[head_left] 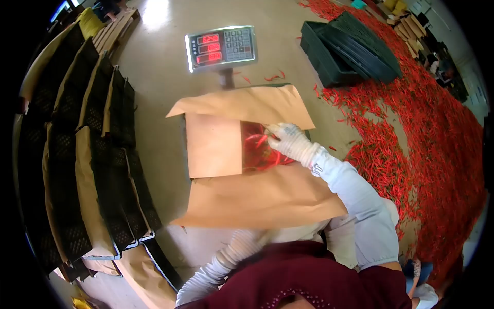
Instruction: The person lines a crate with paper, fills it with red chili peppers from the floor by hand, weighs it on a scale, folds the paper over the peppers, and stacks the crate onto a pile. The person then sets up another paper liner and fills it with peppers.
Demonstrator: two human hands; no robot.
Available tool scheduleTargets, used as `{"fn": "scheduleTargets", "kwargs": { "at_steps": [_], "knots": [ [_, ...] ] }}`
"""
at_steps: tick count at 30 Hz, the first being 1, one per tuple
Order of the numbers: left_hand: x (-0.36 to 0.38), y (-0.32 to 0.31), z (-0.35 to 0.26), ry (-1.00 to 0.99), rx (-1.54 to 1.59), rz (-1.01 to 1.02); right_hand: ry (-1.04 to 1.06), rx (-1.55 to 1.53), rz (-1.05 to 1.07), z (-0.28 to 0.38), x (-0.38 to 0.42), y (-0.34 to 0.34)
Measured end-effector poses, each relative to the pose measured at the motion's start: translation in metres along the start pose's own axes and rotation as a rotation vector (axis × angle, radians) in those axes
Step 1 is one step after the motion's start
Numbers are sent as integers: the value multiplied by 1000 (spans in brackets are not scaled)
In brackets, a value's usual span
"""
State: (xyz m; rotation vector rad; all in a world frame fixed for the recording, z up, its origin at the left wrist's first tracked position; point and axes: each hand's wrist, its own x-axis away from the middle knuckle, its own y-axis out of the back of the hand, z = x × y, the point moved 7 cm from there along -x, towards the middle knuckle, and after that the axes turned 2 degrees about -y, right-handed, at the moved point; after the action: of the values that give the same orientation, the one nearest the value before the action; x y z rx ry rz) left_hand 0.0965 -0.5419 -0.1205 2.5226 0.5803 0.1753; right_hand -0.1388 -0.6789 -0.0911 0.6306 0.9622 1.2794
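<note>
Brown packing paper (pixel 213 147) lines a crate in front of me, with a folded piece covering its left part. Red chili peppers (pixel 260 149) show through the gap on the right. My right hand (pixel 288 140), in a white knitted glove, is over that gap with its fingers curled together. What the fingertips hold, if anything, I cannot make out. The far paper flap (pixel 247 105) lies just beyond this hand. Close to my body, my left hand (pixel 247 243), also gloved, is beside the lower edge of the near paper flap (pixel 262 198); motion blurs its fingers.
A scale display (pixel 221 49) with lit red digits stands behind the crate. Dark green crates (pixel 334 56) are at the back right, beside a large spread of chili peppers (pixel 432 154) on the floor. Stacked black crates (pixel 98 175) with paper linings line the left.
</note>
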Motion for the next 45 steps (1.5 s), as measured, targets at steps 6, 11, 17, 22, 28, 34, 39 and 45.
{"fn": "scheduleTargets", "kwargs": {
  "at_steps": [6,11,17,22,28,34,39,45],
  "knots": [
    [-8,5,-12,14,6,49,-44,-80,21,23,-1,20],
    [-5,3,-10,-11,-38,62,-49,-135,0,25,5,30],
    [-2,-9,6,30,-32,109,-104,-195,-48,27,22,75],
    [-9,5,9,107,-104,67,-328,11,-80,-28,87,166],
    [0,5,-1,273,640,93,-883,888,614,-101,168,215],
    [14,-10,8,854,1602,-149,-161,419,254,31,7,98],
    [13,11,17,805,1493,-376,137,481,78,43,-90,-17],
    [15,23,-17,826,1536,-328,418,559,376,39,-34,-88]
  ]
}}
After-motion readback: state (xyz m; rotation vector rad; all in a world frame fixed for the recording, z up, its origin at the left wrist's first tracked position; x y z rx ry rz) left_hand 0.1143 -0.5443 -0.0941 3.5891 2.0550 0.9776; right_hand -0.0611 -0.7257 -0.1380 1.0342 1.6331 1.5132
